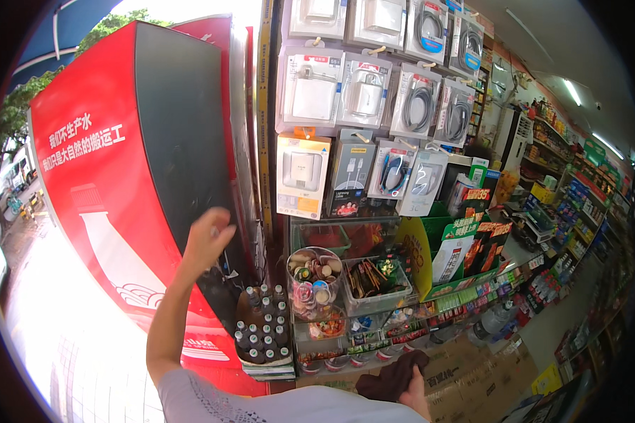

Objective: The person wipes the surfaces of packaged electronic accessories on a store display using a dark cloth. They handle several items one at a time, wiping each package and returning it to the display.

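Observation:
Raised in front of the dark side panel [182, 111] of a red drinks cooler is my left hand [209, 240], its fingers loosely curled; whether it touches anything cannot be told. My right hand [415, 394], low at the bottom centre, grips a dark brown cloth [383, 378]. A crate of capped bottles [264, 325] stands below and right of my left hand. Packaged chargers [312, 92] and coiled cables [418, 106] hang on hooks ahead. Under them are a clear round tub of small round packs [315, 277] and a plastic basket of wrapped snacks [375, 283].
A green snack display box [450, 264] stands on the counter's right. Flattened cardboard [471, 375] covers the floor by the counter. Stocked shelves [577, 201] line the shop's right side. The red cooler [100, 174] borders bright paving [74, 338] on the left.

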A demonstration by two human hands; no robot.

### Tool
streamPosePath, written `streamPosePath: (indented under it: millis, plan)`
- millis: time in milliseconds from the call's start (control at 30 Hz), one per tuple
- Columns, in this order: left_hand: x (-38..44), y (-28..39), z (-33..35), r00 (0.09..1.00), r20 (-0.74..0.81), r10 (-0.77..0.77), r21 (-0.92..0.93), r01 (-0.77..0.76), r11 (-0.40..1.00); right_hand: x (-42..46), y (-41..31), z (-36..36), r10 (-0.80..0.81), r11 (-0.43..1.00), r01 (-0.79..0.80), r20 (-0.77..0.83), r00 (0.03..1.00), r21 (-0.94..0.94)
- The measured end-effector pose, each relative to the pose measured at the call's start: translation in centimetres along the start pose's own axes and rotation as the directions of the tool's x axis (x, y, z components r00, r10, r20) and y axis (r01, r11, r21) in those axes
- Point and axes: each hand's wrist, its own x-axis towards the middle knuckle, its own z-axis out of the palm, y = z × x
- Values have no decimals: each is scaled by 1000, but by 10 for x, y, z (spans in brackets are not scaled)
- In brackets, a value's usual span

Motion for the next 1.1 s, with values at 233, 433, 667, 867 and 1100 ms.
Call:
streamPosePath:
  millis: [233, 433, 667, 867, 1100]
  plan:
    - [153, 121, 32, 928, -206, 311, 254, -256, 933, -31, 9, -17, -70, 987, 60, -60, 996, -150]
    - [189, 141, 49, 998, -49, -32, 161, 39, 986, -60, 3, -34, -127, 990, 118, -127, 984, -81]
    - [188, 158, 50, 987, 109, -118, -350, 149, 925, -79, 3, -25, -164, 986, 163, -181, 970, -24]
    - [186, 170, 48, 976, 157, -149, -454, 206, 867, -67, 3, -40, -117, 993, 119, -63, 991, 28]
    - [173, 173, 40, 973, 231, 18, -723, 159, 673, -58, 4, -55, -81, 994, 72, 110, 991, 84]
